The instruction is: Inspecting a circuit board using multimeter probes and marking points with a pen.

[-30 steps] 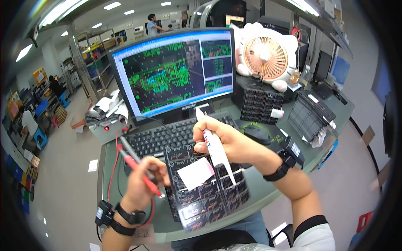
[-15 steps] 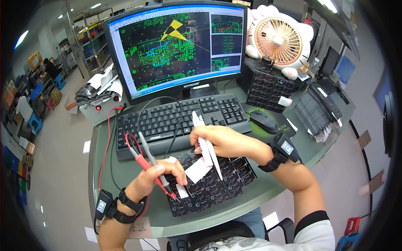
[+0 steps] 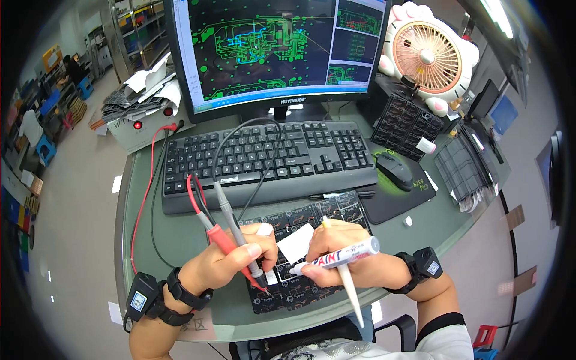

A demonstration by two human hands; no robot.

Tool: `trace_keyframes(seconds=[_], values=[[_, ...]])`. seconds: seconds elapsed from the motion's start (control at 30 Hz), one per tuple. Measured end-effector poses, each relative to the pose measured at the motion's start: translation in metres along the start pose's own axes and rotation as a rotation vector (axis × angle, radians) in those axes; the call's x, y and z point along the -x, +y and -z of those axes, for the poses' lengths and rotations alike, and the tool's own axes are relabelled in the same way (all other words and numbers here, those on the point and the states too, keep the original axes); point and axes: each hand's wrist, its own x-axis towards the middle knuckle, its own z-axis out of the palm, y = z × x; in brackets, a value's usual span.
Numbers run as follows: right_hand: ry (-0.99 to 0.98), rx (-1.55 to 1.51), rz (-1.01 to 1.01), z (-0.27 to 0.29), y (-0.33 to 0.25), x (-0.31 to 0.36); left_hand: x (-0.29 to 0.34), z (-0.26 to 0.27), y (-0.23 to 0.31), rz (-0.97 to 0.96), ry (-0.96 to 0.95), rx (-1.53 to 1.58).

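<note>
My left hand [image 3: 234, 258] is closed around a red test probe [image 3: 222, 239] and a grey test probe [image 3: 231, 213]. Their tips come together low over a dark panel of circuit boards [image 3: 306, 294]. Between my hands, a blank white paper slip [image 3: 295, 243] lies on the panel. My right hand [image 3: 336, 237] grips a white marker pen [image 3: 354, 251], its narrow end pointing left over the boards. A slim, pale tapered stick [image 3: 351, 297] is held in the same hand, slanting down toward me. Where the probe tips touch, if at all, I cannot tell.
Behind the panel sits a black keyboard [image 3: 270, 159] below a monitor [image 3: 264, 54] with a green circuit layout. A mouse [image 3: 394, 171] rests on its mat at right. A small white cap [image 3: 408, 221] lies nearby. Red and black leads run from a box [image 3: 141, 132] at left.
My right hand has moved nearer and turned, so the marker now points left over the boards. My left hand has shifted slightly right with the probes. The view has tilted down.
</note>
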Motion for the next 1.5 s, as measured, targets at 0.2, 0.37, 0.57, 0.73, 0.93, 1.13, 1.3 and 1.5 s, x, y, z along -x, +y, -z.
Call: trace_keyframes(seconds=[0.2, 0.37, 0.57, 0.73, 0.93, 1.13, 1.3, 1.5], values=[[-0.054, 0.125, 0.038, -0.003, -0.003, -0.004, 0.001, 0.003, -0.008, -0.040, -0.054, 0.081], [-0.059, 0.173, -0.030, 0.001, -0.006, -0.003, 0.002, 0.003, -0.006, -0.017, -0.038, 0.089], [-0.121, 0.153, -0.017, 0.008, -0.009, -0.002, 0.001, 0.003, -0.004, -0.033, -0.047, 0.089], [0.058, -0.489, -0.541, 0.031, -0.008, -0.019, -0.001, 0.001, 0.001, 0.037, -0.051, 0.008], [0.024, -0.616, -0.584, 0.032, 0.001, -0.042, 0.005, -0.001, 0.000, 0.000, -0.047, 0.130], [-0.180, -0.621, -0.638, 0.019, 0.008, -0.051, 0.008, -0.003, 0.002, 0.081, -0.012, 0.157], [-0.188, -0.601, -0.674, 0.012, 0.007, -0.058, 0.007, -0.003, 0.001, 0.078, -0.033, 0.126], [-0.067, -0.619, -0.689, 0.003, 0.006, -0.052, 0.008, -0.005, 0.008, 0.090, -0.017, 0.098]])
